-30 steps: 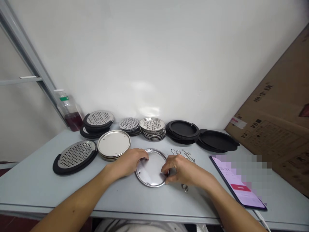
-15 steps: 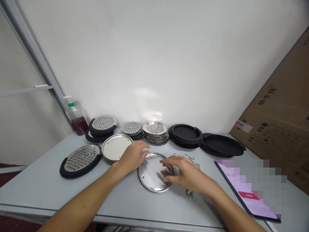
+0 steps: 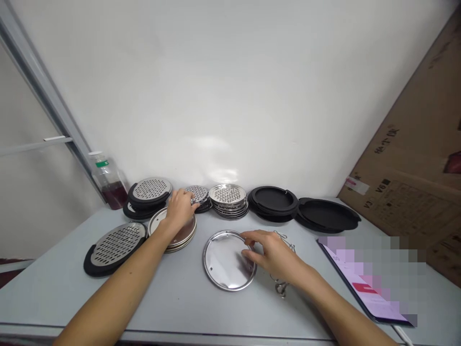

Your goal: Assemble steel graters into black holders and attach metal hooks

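A shiny round metal plate [image 3: 226, 262] lies flat on the grey table [image 3: 180, 298] in front of me. My right hand [image 3: 272, 254] rests at its right rim, fingers spread and touching it. My left hand [image 3: 180, 209] is stretched out over a stack of plain metal discs [image 3: 176, 230], and its fingertips pinch the edge of the top disc on a small stack of perforated discs [image 3: 198, 193]. A few wire clips [image 3: 284, 236] lie just right of the plate, and a metal ring piece [image 3: 281, 288] lies near my right wrist.
Along the wall stand a second perforated disc stack [image 3: 228, 198], two piles of black round trays [image 3: 275, 202] [image 3: 327, 214], black-rimmed grates [image 3: 149, 190] [image 3: 115, 246] and a bottle [image 3: 106, 180]. A phone [image 3: 363, 283] lies right; a cardboard box [image 3: 414, 192] leans behind it.
My left hand has left the shiny plate and moved back and left to the small perforated disc stack. My right hand stays at the plate's right rim with fingers more spread.
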Action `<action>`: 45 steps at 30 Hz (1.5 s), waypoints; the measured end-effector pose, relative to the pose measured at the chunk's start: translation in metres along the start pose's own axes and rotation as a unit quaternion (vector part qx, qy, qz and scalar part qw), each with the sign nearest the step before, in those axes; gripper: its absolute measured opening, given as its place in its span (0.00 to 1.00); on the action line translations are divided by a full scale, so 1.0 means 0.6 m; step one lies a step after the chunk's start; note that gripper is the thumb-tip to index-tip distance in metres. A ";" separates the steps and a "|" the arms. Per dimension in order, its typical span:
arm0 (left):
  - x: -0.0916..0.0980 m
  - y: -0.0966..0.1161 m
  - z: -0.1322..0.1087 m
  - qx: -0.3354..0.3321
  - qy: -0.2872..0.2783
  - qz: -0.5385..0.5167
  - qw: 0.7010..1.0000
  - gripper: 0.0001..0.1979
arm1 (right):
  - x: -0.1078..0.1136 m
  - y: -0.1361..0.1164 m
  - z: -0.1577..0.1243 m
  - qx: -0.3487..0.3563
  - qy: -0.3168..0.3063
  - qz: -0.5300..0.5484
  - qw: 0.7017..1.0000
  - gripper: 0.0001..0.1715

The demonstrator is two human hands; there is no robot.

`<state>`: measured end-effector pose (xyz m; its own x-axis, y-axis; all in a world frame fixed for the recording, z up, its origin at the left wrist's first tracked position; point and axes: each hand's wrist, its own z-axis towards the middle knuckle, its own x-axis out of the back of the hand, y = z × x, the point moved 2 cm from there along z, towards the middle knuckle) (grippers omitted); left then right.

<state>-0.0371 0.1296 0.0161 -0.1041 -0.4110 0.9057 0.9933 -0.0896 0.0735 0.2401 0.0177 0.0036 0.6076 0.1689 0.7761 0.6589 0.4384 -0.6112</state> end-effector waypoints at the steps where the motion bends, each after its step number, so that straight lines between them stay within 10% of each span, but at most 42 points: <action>1: -0.001 0.000 0.001 0.001 0.000 0.004 1.000 0.12 | 0.000 0.000 0.000 -0.001 -0.001 -0.001 1.000 0.17; 32: 0.015 -0.004 0.010 -0.018 0.034 -0.055 0.998 0.09 | -0.007 0.000 -0.001 0.002 -0.014 -0.020 1.000 0.18; 45: 0.155 0.038 -0.077 -0.080 -0.030 -0.250 0.964 0.07 | -0.005 0.032 0.009 -0.069 0.058 -0.054 0.994 0.20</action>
<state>-0.0268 0.0473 0.0823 -0.5601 -0.2270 0.7967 0.7986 -0.4036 0.4465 0.2483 0.0304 -0.0098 0.5723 0.0210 0.8197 0.7724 0.3218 -0.5475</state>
